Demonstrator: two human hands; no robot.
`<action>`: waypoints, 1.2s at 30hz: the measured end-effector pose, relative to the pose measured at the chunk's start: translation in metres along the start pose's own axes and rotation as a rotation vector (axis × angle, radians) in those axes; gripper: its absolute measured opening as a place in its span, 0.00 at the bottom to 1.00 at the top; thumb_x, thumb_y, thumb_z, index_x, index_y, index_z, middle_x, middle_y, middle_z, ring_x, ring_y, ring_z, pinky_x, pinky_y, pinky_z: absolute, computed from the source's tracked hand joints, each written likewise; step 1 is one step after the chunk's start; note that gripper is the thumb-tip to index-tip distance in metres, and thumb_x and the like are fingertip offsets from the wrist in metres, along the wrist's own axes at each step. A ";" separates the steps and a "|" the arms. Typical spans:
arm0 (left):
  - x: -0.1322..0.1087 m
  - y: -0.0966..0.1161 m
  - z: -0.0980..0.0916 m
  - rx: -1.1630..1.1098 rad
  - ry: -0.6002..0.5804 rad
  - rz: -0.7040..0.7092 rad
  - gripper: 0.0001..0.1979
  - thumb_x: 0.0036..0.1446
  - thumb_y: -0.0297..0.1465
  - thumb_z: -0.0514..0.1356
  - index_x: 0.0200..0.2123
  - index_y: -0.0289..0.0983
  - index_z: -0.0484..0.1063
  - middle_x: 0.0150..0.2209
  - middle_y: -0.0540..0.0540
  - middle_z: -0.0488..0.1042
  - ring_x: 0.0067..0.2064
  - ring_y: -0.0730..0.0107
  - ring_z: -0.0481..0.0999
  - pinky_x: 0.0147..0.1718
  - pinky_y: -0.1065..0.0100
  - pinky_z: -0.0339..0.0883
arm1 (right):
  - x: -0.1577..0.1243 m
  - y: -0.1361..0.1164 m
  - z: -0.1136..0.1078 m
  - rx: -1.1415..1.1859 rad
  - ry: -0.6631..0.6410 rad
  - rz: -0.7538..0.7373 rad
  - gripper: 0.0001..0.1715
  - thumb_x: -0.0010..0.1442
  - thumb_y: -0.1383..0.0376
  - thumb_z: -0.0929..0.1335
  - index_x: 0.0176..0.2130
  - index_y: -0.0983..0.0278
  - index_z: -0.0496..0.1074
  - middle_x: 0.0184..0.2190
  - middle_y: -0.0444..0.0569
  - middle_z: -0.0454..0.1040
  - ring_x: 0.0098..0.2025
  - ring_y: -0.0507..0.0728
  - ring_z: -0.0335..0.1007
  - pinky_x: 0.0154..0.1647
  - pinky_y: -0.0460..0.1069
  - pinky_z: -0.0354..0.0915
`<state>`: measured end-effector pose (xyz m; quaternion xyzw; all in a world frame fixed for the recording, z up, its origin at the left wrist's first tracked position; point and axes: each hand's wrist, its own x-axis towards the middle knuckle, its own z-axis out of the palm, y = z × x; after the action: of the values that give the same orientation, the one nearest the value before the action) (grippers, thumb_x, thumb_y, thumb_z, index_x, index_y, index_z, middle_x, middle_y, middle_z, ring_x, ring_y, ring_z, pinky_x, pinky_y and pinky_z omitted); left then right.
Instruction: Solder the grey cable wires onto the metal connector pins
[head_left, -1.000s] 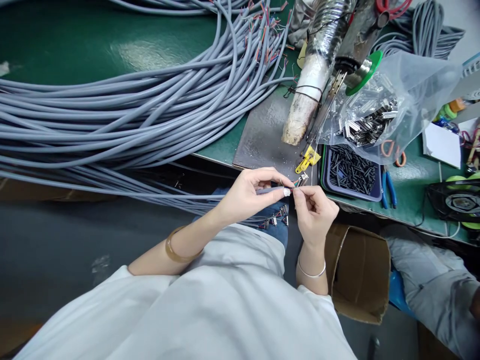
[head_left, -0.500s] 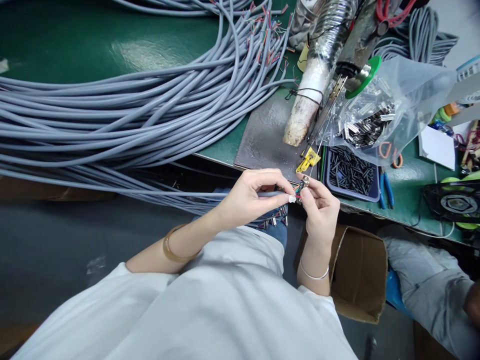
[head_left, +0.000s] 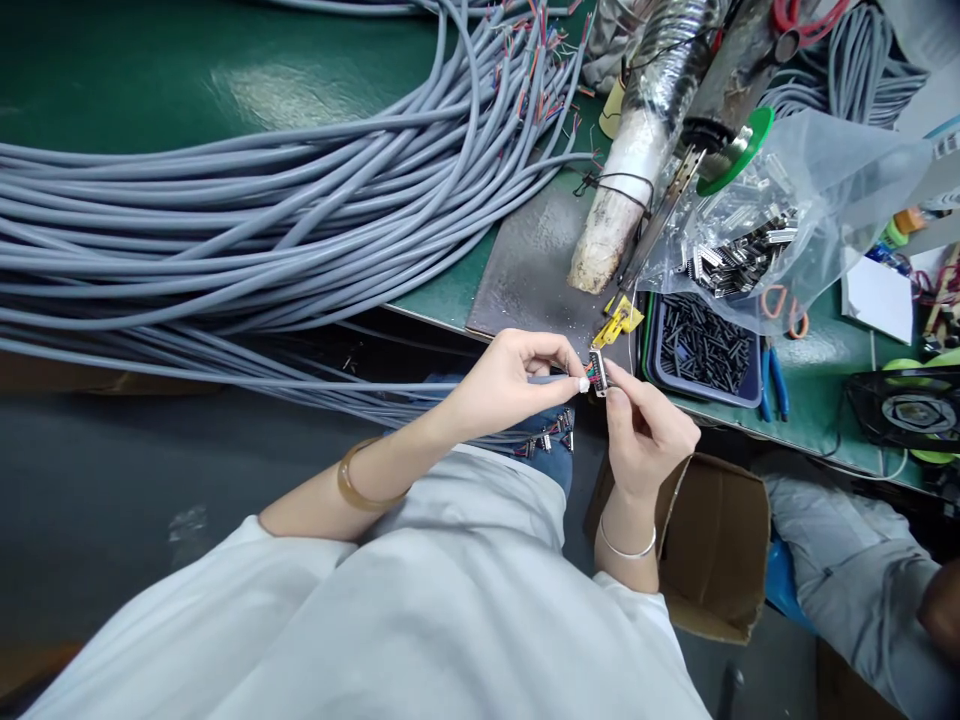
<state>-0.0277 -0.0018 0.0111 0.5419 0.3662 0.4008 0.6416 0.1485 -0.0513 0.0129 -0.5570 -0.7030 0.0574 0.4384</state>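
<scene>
My left hand pinches the end of a grey cable between thumb and forefinger. Short coloured wires fan out from that end to a metal-shelled multi-pin connector, which stands roughly upright. My right hand has thumb and forefinger on the connector's right side; the other fingers are curled. A thin bright wire hangs from above toward the right fingers; its lower end is hard to make out. Just beyond the connector, at the bench edge, lies a yellow piece below the soldering iron.
A thick bundle of grey cables covers the left bench. A foil-wrapped duct slants down beside a green-rimmed spool. To the right are a bin of black sleeves, a bag of connectors and blue-handled pliers. Another person's leg is near.
The connector has turned to stand more upright, with its pin row showing. My right hand has shifted slightly right and down, while the left still grips the cable.
</scene>
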 end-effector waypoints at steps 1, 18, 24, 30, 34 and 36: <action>0.001 0.000 -0.001 -0.034 0.007 -0.016 0.07 0.54 0.30 0.68 0.30 0.32 0.77 0.30 0.46 0.78 0.26 0.78 0.69 0.26 0.75 0.63 | -0.001 0.000 -0.001 -0.011 -0.019 -0.033 0.12 0.66 0.64 0.69 0.48 0.56 0.81 0.27 0.43 0.79 0.21 0.48 0.64 0.25 0.47 0.62; 0.009 0.000 -0.001 -0.164 0.142 -0.061 0.10 0.50 0.32 0.71 0.29 0.33 0.74 0.31 0.47 0.77 0.23 0.84 0.63 0.20 0.78 0.56 | -0.004 0.007 0.016 0.219 0.140 0.166 0.04 0.65 0.67 0.70 0.42 0.60 0.72 0.41 0.48 0.83 0.41 0.56 0.84 0.41 0.51 0.79; 0.015 -0.004 0.001 -0.030 0.236 0.034 0.08 0.52 0.30 0.69 0.29 0.34 0.73 0.33 0.45 0.77 0.30 0.77 0.73 0.25 0.77 0.61 | 0.006 0.011 0.029 0.080 0.138 -0.023 0.05 0.63 0.69 0.71 0.38 0.59 0.71 0.43 0.48 0.83 0.44 0.56 0.82 0.45 0.54 0.79; 0.021 -0.001 0.005 0.048 0.289 0.093 0.07 0.55 0.30 0.67 0.29 0.35 0.73 0.36 0.46 0.78 0.33 0.75 0.75 0.27 0.76 0.64 | 0.017 0.012 0.030 0.059 0.162 -0.066 0.05 0.64 0.69 0.70 0.37 0.58 0.71 0.43 0.48 0.83 0.44 0.56 0.82 0.44 0.53 0.79; 0.023 0.002 0.007 0.132 0.318 0.105 0.07 0.56 0.30 0.66 0.29 0.35 0.72 0.33 0.47 0.77 0.33 0.75 0.75 0.27 0.76 0.64 | 0.021 0.013 0.029 0.023 0.164 -0.078 0.04 0.66 0.68 0.69 0.38 0.58 0.71 0.43 0.48 0.83 0.45 0.56 0.82 0.46 0.54 0.78; 0.023 0.003 0.008 0.167 0.334 0.113 0.06 0.56 0.29 0.66 0.28 0.35 0.72 0.32 0.48 0.76 0.32 0.74 0.74 0.27 0.76 0.63 | 0.023 0.014 0.030 0.024 0.164 -0.098 0.06 0.65 0.69 0.70 0.39 0.58 0.71 0.43 0.47 0.83 0.45 0.55 0.82 0.46 0.54 0.78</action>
<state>-0.0114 0.0166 0.0142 0.5390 0.4685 0.4886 0.5012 0.1388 -0.0150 -0.0007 -0.5194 -0.6904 -0.0017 0.5035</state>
